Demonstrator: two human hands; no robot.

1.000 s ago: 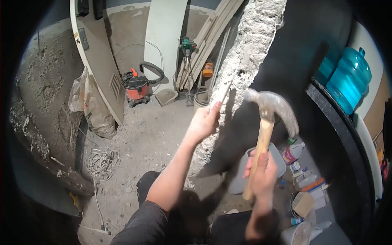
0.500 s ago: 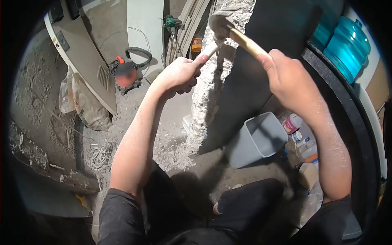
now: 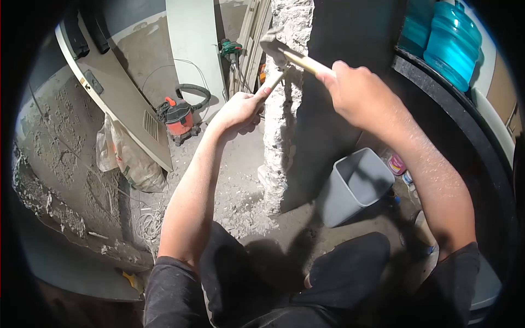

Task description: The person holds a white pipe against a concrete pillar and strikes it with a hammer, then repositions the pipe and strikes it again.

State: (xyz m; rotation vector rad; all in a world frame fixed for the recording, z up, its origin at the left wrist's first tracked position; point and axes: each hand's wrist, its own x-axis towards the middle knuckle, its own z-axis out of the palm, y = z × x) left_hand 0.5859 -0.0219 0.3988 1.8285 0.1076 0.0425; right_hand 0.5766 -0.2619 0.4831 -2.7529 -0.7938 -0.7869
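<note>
My right hand [image 3: 361,95] is closed around the wooden handle of a hammer [image 3: 302,60]. The hammer's metal head overlaps the upper part of a broken wall edge [image 3: 275,147], whose rough white core is exposed. Just below the head, my left hand [image 3: 238,113] wraps round a chisel [image 3: 273,82], thumb stretched along its shaft. The chisel's upper end is right by the hammer head, while its far end is hidden. Crumbled rubble [image 3: 246,216] lies at the foot of the wall.
A grey bin [image 3: 342,194] stands right of the wall, with bottles behind it. To the left are a red-and-black vacuum cleaner [image 3: 179,121], a plastic sack [image 3: 136,167], a leaning panel [image 3: 123,90] and coiled cable [image 3: 149,225]. A blue water jug [image 3: 453,46] sits upper right.
The view has shifted, so the wall and bin sit differently in frame. Both hands still grip their tools, with the hammer head close to the chisel in both frames.
</note>
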